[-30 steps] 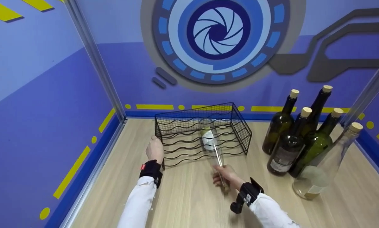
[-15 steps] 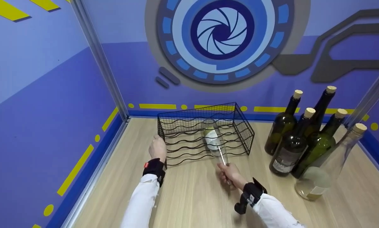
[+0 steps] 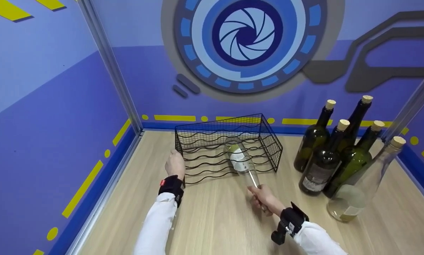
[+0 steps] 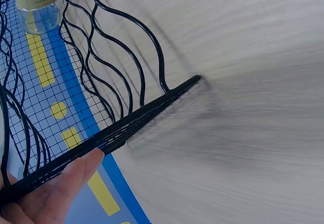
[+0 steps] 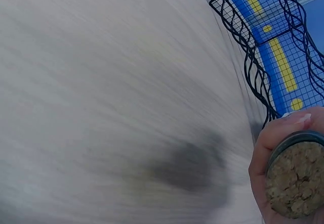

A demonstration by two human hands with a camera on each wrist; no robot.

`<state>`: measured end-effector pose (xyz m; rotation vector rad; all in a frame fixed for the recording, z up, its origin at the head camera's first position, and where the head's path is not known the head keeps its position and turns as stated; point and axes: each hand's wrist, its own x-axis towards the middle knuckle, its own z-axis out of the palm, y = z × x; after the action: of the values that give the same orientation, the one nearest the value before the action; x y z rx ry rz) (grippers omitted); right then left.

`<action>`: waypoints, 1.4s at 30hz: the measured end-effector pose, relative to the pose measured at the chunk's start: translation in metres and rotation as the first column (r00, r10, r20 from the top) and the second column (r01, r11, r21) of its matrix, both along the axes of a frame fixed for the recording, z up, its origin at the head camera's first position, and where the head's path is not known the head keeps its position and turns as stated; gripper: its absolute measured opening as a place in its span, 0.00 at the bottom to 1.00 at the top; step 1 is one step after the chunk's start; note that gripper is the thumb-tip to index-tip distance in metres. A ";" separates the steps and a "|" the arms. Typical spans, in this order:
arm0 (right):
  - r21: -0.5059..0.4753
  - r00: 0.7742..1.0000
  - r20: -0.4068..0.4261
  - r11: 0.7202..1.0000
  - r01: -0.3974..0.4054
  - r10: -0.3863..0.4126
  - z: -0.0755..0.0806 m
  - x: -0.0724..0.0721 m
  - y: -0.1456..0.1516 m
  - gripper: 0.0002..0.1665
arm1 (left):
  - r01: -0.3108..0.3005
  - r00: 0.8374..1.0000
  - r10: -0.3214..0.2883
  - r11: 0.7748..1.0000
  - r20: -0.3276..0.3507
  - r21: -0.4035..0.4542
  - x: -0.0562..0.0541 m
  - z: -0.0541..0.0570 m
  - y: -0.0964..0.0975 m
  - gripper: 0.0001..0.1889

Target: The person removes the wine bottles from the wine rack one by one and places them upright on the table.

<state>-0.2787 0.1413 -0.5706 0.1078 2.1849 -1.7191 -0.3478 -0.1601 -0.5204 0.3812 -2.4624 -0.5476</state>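
Observation:
A clear glass wine bottle (image 3: pixel 238 160) with a white and olive label slants among the wavy bars of a black wire wine rack (image 3: pixel 270 148), base toward the back wall. My right hand (image 3: pixel 263 198) grips it by the neck, in front of the rack. In the right wrist view the cork (image 5: pixel 297 181) faces the camera, with fingers wrapped round the bottle mouth. My left hand (image 3: pixel 175 163) holds the rack's left end frame. The left wrist view shows the left fingers (image 4: pixel 76 176) on that frame's edge and the bottle's base (image 4: pixel 40 19) above the bars.
Several corked bottles stand upright on the right: dark ones, a green bottle (image 3: pixel 355 161) and a clear bottle (image 3: pixel 350 205) nearest the front. The wooden table (image 3: pixel 212 226) meets the blue back wall (image 3: pixel 134 88) close behind the rack. A metal post (image 3: pixel 109 63) rises at the left corner.
My right hand has shifted a little to the right, swinging the bottle's neck with it, so the bottle slants more. The left hand and rack stay in place.

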 end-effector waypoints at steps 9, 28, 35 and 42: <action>0.051 0.992 -0.103 0.997 -0.064 0.069 0.012 0.011 0.019 0.16 | 0.020 1.000 -0.020 0.999 0.017 0.027 0.005 0.005 0.001 0.05; 0.147 0.962 -0.134 0.964 -0.219 0.239 0.040 0.045 0.067 0.15 | 0.018 0.998 -0.020 0.999 0.055 0.032 0.002 0.004 0.000 0.05; 0.237 0.953 -0.128 0.942 -0.239 0.274 0.054 0.050 0.084 0.14 | 0.025 0.997 -0.029 0.998 0.075 0.054 0.001 0.003 -0.001 0.05; 0.417 0.935 -0.116 0.871 -0.259 0.334 0.078 0.051 0.101 0.17 | 0.035 0.999 -0.036 0.999 0.031 0.017 0.003 0.003 0.000 0.05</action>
<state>-0.2278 0.2423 -0.4925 -0.2885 2.5032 -1.1411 -0.3451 -0.1600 -0.5175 0.3557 -2.5005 -0.5817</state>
